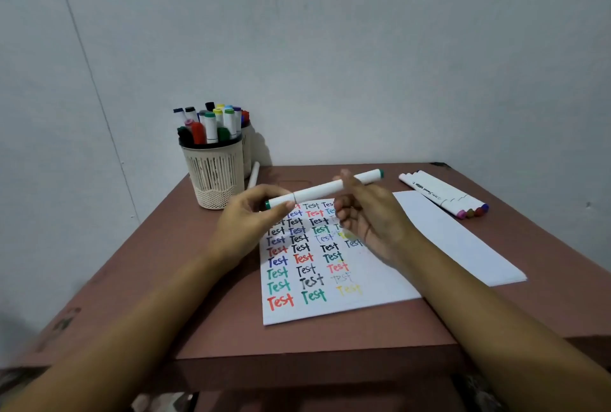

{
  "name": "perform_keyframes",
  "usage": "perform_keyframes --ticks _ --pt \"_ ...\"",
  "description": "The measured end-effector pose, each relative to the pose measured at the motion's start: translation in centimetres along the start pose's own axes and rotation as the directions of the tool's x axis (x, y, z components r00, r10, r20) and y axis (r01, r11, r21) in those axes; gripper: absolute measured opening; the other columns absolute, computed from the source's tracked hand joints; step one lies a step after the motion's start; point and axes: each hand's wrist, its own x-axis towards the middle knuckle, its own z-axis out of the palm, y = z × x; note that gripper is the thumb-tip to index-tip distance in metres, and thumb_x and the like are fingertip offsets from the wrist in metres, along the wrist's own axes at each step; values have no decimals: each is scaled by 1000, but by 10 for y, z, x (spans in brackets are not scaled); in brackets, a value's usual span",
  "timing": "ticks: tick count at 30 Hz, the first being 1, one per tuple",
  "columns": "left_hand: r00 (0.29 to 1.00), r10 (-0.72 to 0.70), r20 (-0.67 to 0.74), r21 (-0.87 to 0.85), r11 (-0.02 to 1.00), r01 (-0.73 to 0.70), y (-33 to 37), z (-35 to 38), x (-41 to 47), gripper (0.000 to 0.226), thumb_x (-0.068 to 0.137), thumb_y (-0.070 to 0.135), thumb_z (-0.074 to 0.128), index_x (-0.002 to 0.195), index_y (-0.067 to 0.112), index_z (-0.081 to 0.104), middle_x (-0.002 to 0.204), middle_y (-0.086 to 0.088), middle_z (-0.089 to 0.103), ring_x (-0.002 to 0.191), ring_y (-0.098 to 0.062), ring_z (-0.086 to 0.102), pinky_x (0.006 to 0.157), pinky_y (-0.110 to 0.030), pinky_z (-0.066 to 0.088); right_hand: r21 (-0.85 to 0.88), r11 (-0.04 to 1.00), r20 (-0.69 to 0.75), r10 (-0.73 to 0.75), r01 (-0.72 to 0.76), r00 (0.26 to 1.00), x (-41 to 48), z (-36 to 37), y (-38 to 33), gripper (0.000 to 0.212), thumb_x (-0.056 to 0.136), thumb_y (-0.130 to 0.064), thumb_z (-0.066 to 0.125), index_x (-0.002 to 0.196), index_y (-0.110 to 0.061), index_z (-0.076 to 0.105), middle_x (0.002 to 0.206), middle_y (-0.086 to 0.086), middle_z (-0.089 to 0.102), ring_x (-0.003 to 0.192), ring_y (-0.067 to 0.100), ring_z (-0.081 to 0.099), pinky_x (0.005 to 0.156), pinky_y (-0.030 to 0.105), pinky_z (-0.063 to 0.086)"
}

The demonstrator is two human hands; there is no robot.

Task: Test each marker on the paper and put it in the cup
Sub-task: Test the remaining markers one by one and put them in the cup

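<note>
Left hand (pixel 251 216): raised above the table, forearm entering from the lower left. Thumb and curled fingers pinch the near end of a white-barrelled marker with green end caps (pixel 317 189).

The marker is held in the air, tilted upward to the right, above the top edge of the white sheet of paper covered in coloured "Test" words (pixel 380 279).

Right hand (pixel 367 213): forearm entering from the lower right, palm turned left. Its upper fingers close on the barrel past the middle; its lower fingers are loosely curled. The hand is slightly blurred, so the exact grip cannot be told.

Surface: a reddish-brown table (pixel 198 279). At the back left stands a cream slotted plastic cup (pixel 216 177) filled with upright markers, with a second container (pixel 247 150) just behind it and a loose white marker (pixel 254 175) lying beside them. A blank white sheet (pixel 463 246) lies to the right of the written paper. At the back right lies a row of white markers (pixel 443 195), side by side.

Room: a plain pale grey wall (pixel 330 48) stands behind the table.
</note>
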Motion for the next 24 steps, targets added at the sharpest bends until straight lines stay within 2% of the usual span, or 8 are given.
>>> perform_keyframes --ticks 2,5,7,8,10,12,17,24 --pt "993 -92 -79 -199 977 75 5 -4 1 9 81 8 64 88 12 68 70 7 62 63 0 54 62 -16 46 -14 1000 -164 -26 24 986 4 -5 -3 30 94 -41 53 85 -13 56 63 4 55 50 11 48 46 22 34" --pt "962 -200 -186 -481 872 89 15 -11 7 11 84 1 57 88 8 64 74 0 68 72 -10 63 72 -24 55 -444 893 -358 -256 77 898 8 -13 4 37 99 -33 45 84 -2 58 75 11 56 64 17 48 59 28 34" --pt "948 -199 -250 -446 892 70 24 -23 13 10 85 2 57 89 9 63 83 -6 69 81 -18 67 78 -29 56 -794 603 -255 -445 77 858 8 -19 14 29 97 -26 44 77 -11 59 85 9 60 82 24 52 70 32 40" --pt "945 -171 -278 -376 925 57 30 -31 18 9 86 3 58 90 9 62 88 -9 68 87 -21 67 82 -32 56 -905 421 -145 -455 68 879 8 -20 18 25 97 -25 44 83 -17 63 96 8 62 95 27 53 78 33 43" --pt "937 -83 -339 -202 979 14 45 -46 30 8 88 3 58 91 9 59 93 -11 64 94 -25 66 84 -36 56 -990 137 -1 -303 42 953 9 -22 23 30 98 -29 43 116 -19 64 123 6 57 118 27 46 93 34 40" --pt "911 22 -411 13 1000 -18 63 -64 46 9 87 4 56 94 9 55 88 -5 61 90 -23 66 83 -39 56 -999 8 48 -202 51 978 9 -22 25 37 99 -34 40 129 -22 57 133 2 50 124 24 41 99 33 35" --pt "896 146 -420 358 933 16 105 -105 83 18 86 10 54 101 10 43 81 4 48 77 -23 61 81 -46 54 -997 -40 71 -212 64 975 8 -21 24 37 99 -36 38 131 -26 55 134 -1 50 124 20 43 99 31 34" --pt "963 30 -270 546 828 127 126 -125 125 31 92 12 48 119 0 37 100 -15 47 84 -30 59 85 -47 52 -995 -57 87 -213 77 973 8 -21 25 38 99 -37 38 132 -26 53 135 -2 50 124 19 43 98 31 35"
